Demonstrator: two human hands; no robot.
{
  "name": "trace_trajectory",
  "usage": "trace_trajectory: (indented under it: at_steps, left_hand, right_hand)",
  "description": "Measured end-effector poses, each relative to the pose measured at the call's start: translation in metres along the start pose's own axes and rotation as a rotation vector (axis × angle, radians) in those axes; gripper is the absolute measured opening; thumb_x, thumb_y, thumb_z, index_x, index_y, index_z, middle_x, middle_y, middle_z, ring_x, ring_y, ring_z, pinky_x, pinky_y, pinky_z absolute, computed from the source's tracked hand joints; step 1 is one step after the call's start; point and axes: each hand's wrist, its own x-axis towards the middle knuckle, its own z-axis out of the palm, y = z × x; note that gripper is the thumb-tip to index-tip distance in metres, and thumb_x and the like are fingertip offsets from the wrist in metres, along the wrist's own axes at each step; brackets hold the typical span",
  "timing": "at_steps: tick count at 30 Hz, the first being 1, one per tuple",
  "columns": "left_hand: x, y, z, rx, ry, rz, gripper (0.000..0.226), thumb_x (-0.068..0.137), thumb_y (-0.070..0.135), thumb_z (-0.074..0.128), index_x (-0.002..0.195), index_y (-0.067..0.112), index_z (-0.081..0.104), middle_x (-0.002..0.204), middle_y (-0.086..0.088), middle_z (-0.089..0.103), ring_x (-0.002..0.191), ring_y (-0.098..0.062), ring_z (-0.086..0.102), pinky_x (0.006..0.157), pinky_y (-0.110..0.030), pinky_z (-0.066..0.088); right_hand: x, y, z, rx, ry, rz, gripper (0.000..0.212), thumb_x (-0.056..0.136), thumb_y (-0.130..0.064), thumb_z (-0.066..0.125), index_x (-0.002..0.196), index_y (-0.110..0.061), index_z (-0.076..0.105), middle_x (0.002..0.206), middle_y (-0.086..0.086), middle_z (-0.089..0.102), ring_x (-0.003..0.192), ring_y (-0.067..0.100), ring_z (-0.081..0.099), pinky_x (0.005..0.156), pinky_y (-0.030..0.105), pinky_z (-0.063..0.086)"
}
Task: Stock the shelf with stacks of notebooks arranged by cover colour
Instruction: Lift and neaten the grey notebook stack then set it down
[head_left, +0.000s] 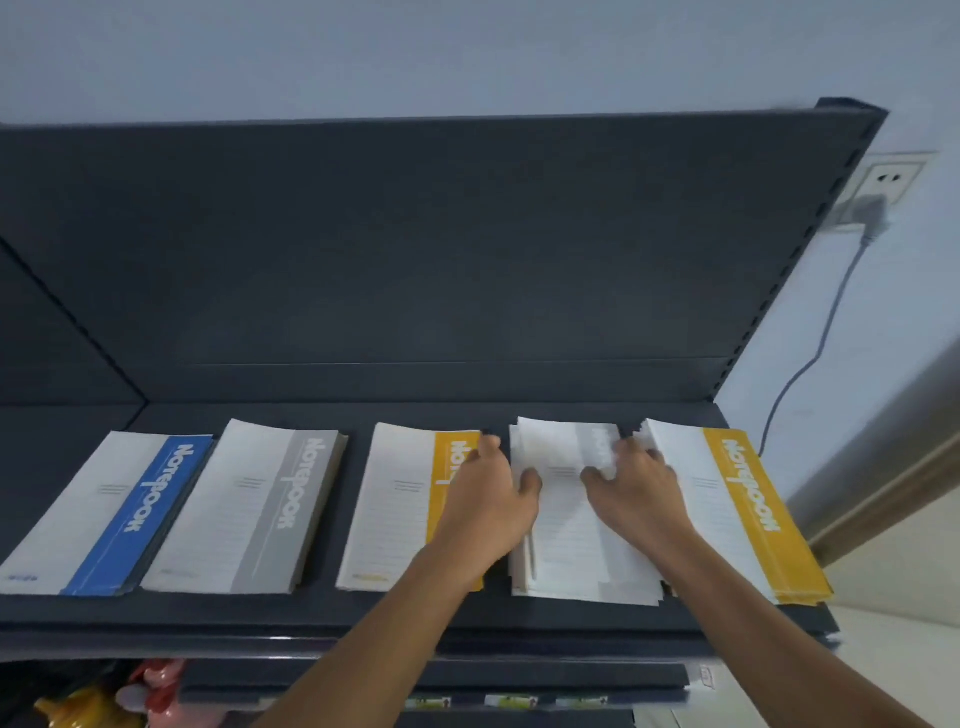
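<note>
Head view: both hands lie on the white notebook stack (566, 519) on the dark shelf (311, 613). Left hand (491, 499) fingers loosely spread along its left edge; right hand (636, 491) fingers curled, pressing its top. The blue stack (140, 514), grey stack (275, 509) and yellow stacks (748, 509) read "Notebook".

Five stacks of paper notebooks lie in a row on the dark grey metal shelf (363, 613): one blue-striped stack (111, 512) at far left, one grey-striped stack (249, 506), two yellow-striped stacks (400, 506) (737, 512), and one white-topped stack (566, 525) between them. Two hands are in view.
</note>
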Motion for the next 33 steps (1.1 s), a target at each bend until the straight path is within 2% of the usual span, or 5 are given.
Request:
trace_trajectory:
  at_steps: [8,15,22,26,33]
  left_hand:
    - [0.008,0.018,0.043,0.073,-0.057,-0.215,0.048,0.097,0.036,0.056,0.128,0.006,0.036,0.11,-0.009,0.063,0.086,-0.022,0.061,0.063,-0.03,0.044]
    - [0.032,0.03,0.048,0.095,-0.166,-0.441,0.065,0.092,0.039,0.061,0.14,0.002,0.038,0.132,-0.014,0.054,0.12,-0.032,0.054,0.093,-0.039,0.051]
    - [0.024,0.019,0.042,-0.22,-0.118,-0.371,0.046,0.098,0.032,0.06,0.139,0.013,0.051,0.124,0.003,0.06,0.108,-0.019,0.057,0.083,-0.032,0.047]
    - [0.001,0.005,0.033,-0.493,-0.074,-0.245,0.031,0.096,0.036,0.064,0.125,0.034,0.055,0.122,0.015,0.067,0.107,-0.007,0.061,0.088,-0.033,0.05]
    - [-0.022,0.009,0.015,-0.633,-0.053,0.064,0.041,0.09,0.042,0.07,0.123,0.056,0.05,0.121,0.026,0.065,0.11,0.009,0.06,0.091,-0.026,0.046]
  right_hand:
    - [-0.007,0.032,0.003,0.057,-0.199,0.002,0.045,0.092,-0.032,0.056,0.126,-0.006,0.042,0.128,0.014,0.054,0.117,0.033,0.054,0.093,0.039,0.047]
    - [-0.003,0.035,-0.001,0.12,-0.235,-0.004,0.026,0.09,-0.028,0.057,0.104,-0.014,0.04,0.101,0.002,0.057,0.091,0.02,0.06,0.063,0.031,0.044]
    - [-0.002,0.043,-0.003,0.262,-0.239,0.017,0.046,0.098,-0.035,0.049,0.134,-0.01,0.038,0.095,-0.008,0.053,0.08,0.007,0.059,0.053,0.023,0.041]
    - [-0.002,0.048,-0.01,0.409,-0.205,-0.094,0.058,0.099,-0.052,0.049,0.144,-0.018,0.036,0.132,-0.002,0.055,0.109,0.013,0.059,0.081,0.029,0.05]
    - [-0.016,0.052,-0.023,0.679,-0.061,-0.352,0.028,0.098,-0.04,0.061,0.116,-0.052,0.041,0.116,-0.028,0.061,0.109,-0.001,0.061,0.084,0.025,0.055]
